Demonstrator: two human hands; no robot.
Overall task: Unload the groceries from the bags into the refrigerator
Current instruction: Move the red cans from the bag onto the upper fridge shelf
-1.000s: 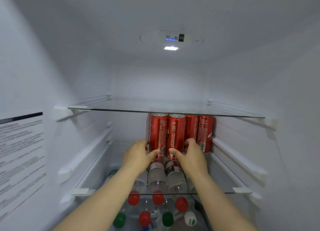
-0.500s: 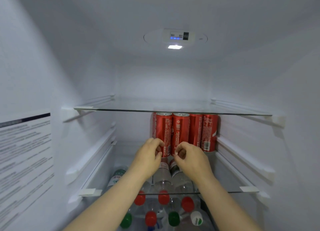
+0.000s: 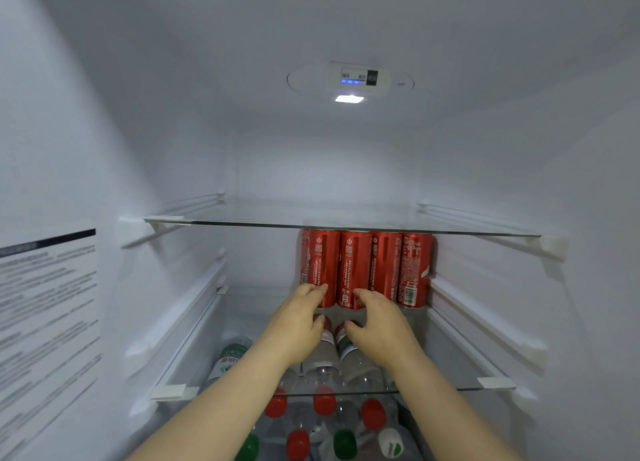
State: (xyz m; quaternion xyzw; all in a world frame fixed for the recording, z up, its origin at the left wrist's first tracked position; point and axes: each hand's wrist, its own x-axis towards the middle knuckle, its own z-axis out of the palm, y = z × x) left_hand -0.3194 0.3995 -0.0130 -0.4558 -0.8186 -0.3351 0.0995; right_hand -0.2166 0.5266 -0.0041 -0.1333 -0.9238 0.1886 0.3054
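I see a white fridge interior; glass shelf (image 3: 450, 367) carries red cans (image 3: 367, 270) far right. Left hand (image 3: 298, 325) and right hand (image 3: 381, 325), fingers loosely curled, fingertips touching the front cans. Left half of shelf bare; bottles (image 3: 322, 415) below.

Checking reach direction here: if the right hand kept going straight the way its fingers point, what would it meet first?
The right hand points at the red cans. It would meet the second can from the left almost at once; its fingertips look at or near that can's base.

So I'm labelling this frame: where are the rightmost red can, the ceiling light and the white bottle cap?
rightmost red can (image 3: 414, 270), head view, label.
ceiling light (image 3: 349, 99), head view, centre.
white bottle cap (image 3: 390, 441), head view, top.
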